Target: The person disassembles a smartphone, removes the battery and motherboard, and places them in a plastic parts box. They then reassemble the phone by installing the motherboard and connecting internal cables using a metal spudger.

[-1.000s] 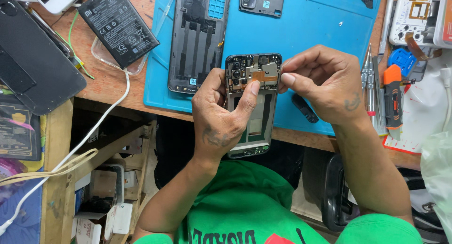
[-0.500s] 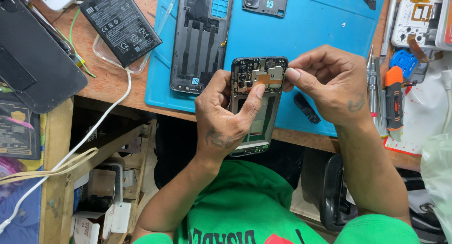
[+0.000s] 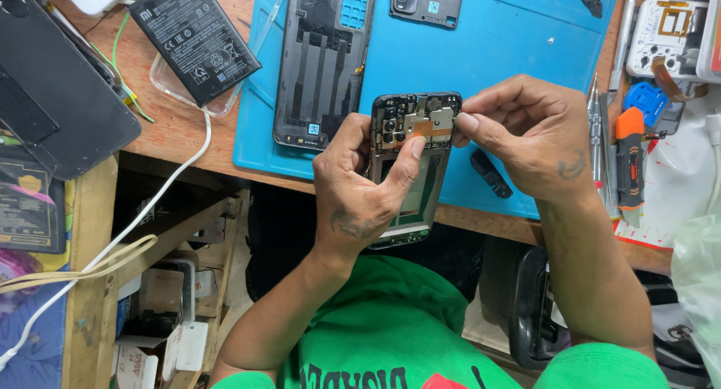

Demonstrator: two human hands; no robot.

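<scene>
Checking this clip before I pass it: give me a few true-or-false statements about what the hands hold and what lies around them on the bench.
1. The left hand grips an opened phone frame from the side. True.
2. The right hand rests flat on the blue mat, away from the phone. False: its fingertips pinch at the top of the phone frame, by the circuit board.
3. A black battery lies on the wooden bench, left of the mat. True.
4. The mat holds nothing. False: a black back cover and a small black camera cover piece lie on it.
5. An orange-handled screwdriver lies to the right of the right hand. True.
</scene>
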